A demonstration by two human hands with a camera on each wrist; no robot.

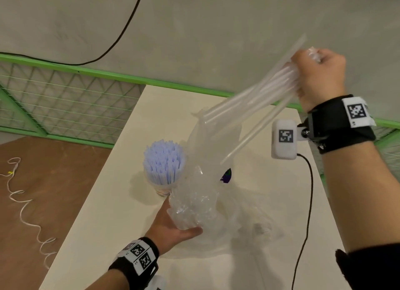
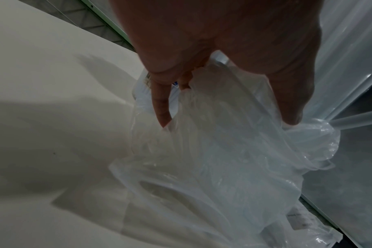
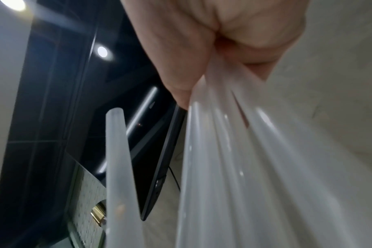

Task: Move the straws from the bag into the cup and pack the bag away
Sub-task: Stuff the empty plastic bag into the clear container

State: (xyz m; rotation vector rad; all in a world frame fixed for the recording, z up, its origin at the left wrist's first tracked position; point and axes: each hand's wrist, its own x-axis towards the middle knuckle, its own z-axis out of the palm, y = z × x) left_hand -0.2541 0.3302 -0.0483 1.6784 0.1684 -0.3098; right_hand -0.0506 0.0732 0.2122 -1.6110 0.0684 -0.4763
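A clear plastic bag (image 1: 207, 181) stands crumpled on the white table (image 1: 104, 224). My left hand (image 1: 173, 227) grips its bunched lower part (image 2: 234, 151), fingers (image 2: 161, 107) curled into the film. High at the right, my right hand (image 1: 318, 77) holds a bunch of translucent straws (image 1: 255, 99) in a fist; they slant down toward the bag mouth, blurred. One straw (image 1: 249, 136) hangs apart below the bunch. The wrist view shows the straws (image 3: 255, 167) fanning from my fist. A cup (image 1: 162, 190), packed with pale blue straws (image 1: 163, 162), stands left of the bag.
A green metal fence (image 1: 65, 99) runs behind the table, with a black cable (image 1: 121, 32) on the grey floor beyond. White cord (image 1: 23, 209) lies on the brown floor at the left. The wrist camera's black cable (image 1: 307, 203) hangs over the table's right side.
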